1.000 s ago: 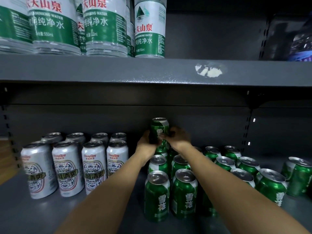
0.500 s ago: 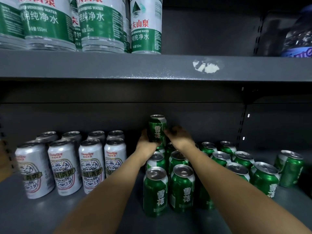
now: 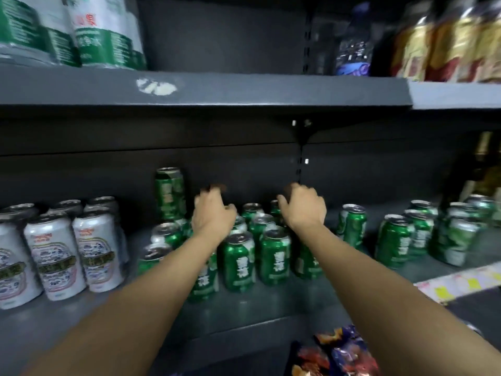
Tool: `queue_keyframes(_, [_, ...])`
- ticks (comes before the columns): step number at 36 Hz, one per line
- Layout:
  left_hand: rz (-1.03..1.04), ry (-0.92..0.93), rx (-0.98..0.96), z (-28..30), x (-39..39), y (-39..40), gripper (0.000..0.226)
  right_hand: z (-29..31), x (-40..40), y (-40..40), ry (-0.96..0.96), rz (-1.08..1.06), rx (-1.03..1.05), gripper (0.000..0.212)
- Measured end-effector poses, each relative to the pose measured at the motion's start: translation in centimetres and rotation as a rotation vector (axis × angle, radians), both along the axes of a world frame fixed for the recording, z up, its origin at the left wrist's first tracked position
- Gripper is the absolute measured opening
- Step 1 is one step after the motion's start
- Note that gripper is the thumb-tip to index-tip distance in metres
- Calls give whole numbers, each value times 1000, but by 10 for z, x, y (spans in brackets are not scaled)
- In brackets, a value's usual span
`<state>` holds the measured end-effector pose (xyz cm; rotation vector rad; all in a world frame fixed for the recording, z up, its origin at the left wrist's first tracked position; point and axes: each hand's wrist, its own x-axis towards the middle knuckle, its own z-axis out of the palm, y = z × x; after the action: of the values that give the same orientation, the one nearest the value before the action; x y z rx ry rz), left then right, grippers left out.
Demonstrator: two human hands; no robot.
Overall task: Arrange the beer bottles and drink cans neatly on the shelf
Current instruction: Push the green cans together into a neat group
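A: What is taking up most of the view?
B: A dark shelf [image 3: 244,302] is running across it, with an upper shelf [image 3: 244,88] above carrying water bottles [image 3: 81,36] on the far left and gold bottles [image 3: 447,42] on the far right.

A: And the cans?
B: Green cans [image 3: 254,256] are standing in a cluster at the middle of the shelf, and more green ones [image 3: 404,240] are sitting loosely to the right. White cans [image 3: 76,251] are lining up in rows on the left. One stacked can [image 3: 170,194] is standing upright on top of the far-left green cans, close to the back wall.

A: What are the hands doing?
B: The left hand [image 3: 212,213] is hovering just right of the stacked can, fingers loosely curled and holding nothing. The right hand [image 3: 303,206] is hanging over the far cans of the cluster, fingers also loosely bent, gripping nothing.

A: Anything nearer?
B: Snack packets [image 3: 336,354] are showing blurred at the near right edge.
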<state>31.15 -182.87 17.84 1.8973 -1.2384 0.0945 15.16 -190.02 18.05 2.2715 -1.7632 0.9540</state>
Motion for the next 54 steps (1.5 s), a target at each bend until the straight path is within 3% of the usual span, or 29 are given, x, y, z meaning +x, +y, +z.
queue_keyframes(8, [-216,-4,-18,-20,-150,-38,38,-20,-171,-28,13,-188,15,31])
queue_keyframes(12, [-284,-19,43,-40,-206,-49,35,-33,-223,-45,10,-165,95,44])
queue_keyframes(15, [-247,-139,80,-52,-229,-50,35,-40,-240,-56,130,-146,224,70])
queue_keyframes(18, [-260,-279,-1,-57,-239,-49,37,-45,-247,-64,249,-151,286,85])
queue_keyframes(21, [-274,-343,4,-54,-240,-55,38,-48,-247,-69,316,-157,240,82])
queue_keyframes(27, [-332,-264,81,-47,-240,-66,40,-41,-243,-72,353,-127,157,82])
queue_keyframes(29, [-369,-194,80,-46,-243,-69,44,-37,-240,-69,279,-74,98,73])
queue_keyframes(31, [-397,-107,53,-43,-246,-72,52,-28,-234,-65,53,3,68,60])
queue_keyframes(34, [-420,38,57,-35,-246,-71,82,-2,-225,-59,-279,162,87,56])
queue_keyframes(37, [-449,222,82,-26,-240,-68,107,22,-207,-55,-476,313,148,58])
queue_keyframes(40, [-419,348,8,-19,-228,-62,98,30,-180,-50,-619,465,198,58])
queue_keyframes(43, [-318,386,-96,-13,-207,-52,67,33,-152,-41,-670,555,243,59])
queue_keyframes(47, [-238,474,-170,-7,-168,-43,54,32,-116,-26,-700,677,351,55])
queue_keyframes(50, [-193,420,-174,-1,-135,-34,54,24,-80,-21,-639,680,424,48])
queue_keyframes(54, [-198,390,-113,2,-86,-22,71,24,-31,-16,-632,640,392,63])
